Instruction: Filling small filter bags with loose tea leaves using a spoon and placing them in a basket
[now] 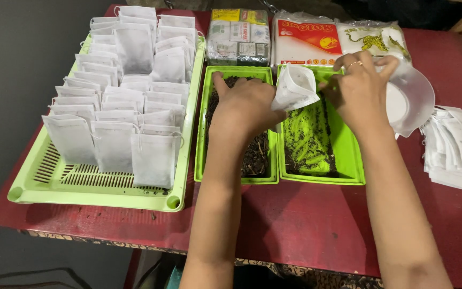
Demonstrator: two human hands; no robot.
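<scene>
Two bare forearms reach forward from the bottom edge over a red desk (306, 225). The left hand (244, 107) rests palm down in a green tray (236, 179) of dark loose tea, its fingers pinching the near edge of a small white filter bag (294, 88) that stands open above the gap between two trays. The right hand (360, 88), wearing a ring, holds the bag's other edge while its fingers also grasp a clear plastic cup (410, 99), tilted on its side. Beneath it, a second green tray (348, 160) holds only a thin scatter of tea. To the right lies a stack of flat empty bags (455, 147). On the left, a slatted green basket (60, 187) holds rows of filled bags (113, 144) standing upright. At the far edge sit printed packages (306, 40).
</scene>
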